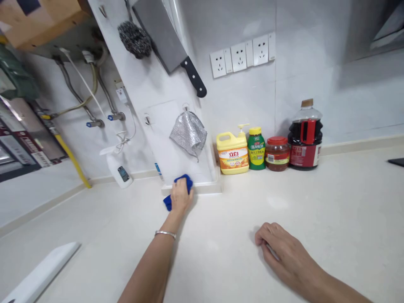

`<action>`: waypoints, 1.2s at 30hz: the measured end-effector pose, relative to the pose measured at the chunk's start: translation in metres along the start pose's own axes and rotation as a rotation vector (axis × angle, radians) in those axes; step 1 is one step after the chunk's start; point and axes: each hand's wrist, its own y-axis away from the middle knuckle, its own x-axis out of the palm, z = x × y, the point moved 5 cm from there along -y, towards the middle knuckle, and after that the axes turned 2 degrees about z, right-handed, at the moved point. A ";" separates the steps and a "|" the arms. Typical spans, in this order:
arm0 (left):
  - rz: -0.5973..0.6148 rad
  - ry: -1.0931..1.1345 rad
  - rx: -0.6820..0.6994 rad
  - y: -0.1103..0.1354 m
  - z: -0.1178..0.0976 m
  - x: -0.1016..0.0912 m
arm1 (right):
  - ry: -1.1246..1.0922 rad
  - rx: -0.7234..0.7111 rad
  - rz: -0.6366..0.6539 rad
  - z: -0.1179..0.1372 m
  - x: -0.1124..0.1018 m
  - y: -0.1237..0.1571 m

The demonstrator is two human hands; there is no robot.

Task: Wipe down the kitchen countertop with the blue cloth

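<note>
A blue cloth [187,181] is bunched under my left hand [181,195], whose fingers press it against the low ledge [206,188] at the foot of the white wall pillar. One end of the cloth hangs out to the left, onto the countertop [221,244]. A silver bangle [165,234] circles my left wrist. My right hand [280,254] rests on the counter further right, its fingers curled in and nothing showing in them. The nearest things beyond it are a red-lidded jar [277,154] and a dark sauce bottle [305,139].
A yellow detergent jug [232,153] and a green bottle [256,149] stand against the wall. Above my left hand hang a silver mesh cloth [189,134], a cleaver [167,38] and a steel scrubber [134,38]. A white spray bottle [118,168] stands left.
</note>
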 end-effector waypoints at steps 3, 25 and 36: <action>0.132 0.153 0.263 0.012 -0.050 0.008 | -0.097 -0.007 0.037 0.000 -0.006 0.001; -0.287 0.315 -0.800 -0.005 0.030 -0.033 | -0.202 0.001 0.007 0.007 -0.021 -0.005; 0.000 0.280 -0.058 -0.008 -0.109 0.027 | -0.085 -0.046 -0.081 -0.001 -0.006 -0.006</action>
